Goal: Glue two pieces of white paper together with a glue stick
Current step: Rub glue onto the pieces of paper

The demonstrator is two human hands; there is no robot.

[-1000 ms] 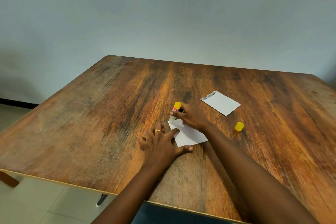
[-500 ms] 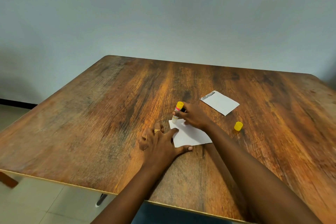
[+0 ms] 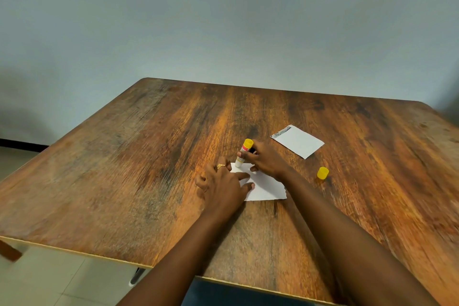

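A white paper (image 3: 265, 186) lies on the wooden table (image 3: 149, 169) in front of me. My left hand (image 3: 221, 184) presses flat on its left edge, fingers spread, a gold ring on one finger. My right hand (image 3: 263, 160) grips an uncapped glue stick (image 3: 244, 154) with a yellow base, tilted, its tip down on the paper's far left corner. The second white paper (image 3: 298, 141) lies apart at the back right, a grey strip along its left end.
The glue stick's yellow cap (image 3: 322, 173) stands on the table to the right of my right forearm. The table's front edge runs close to me; a tiled floor shows at the lower left. A plain wall stands behind the table.
My right hand has slid the glue stick tip slightly back and forth along the near paper's far edge. My left hand has stayed pressing on the paper.
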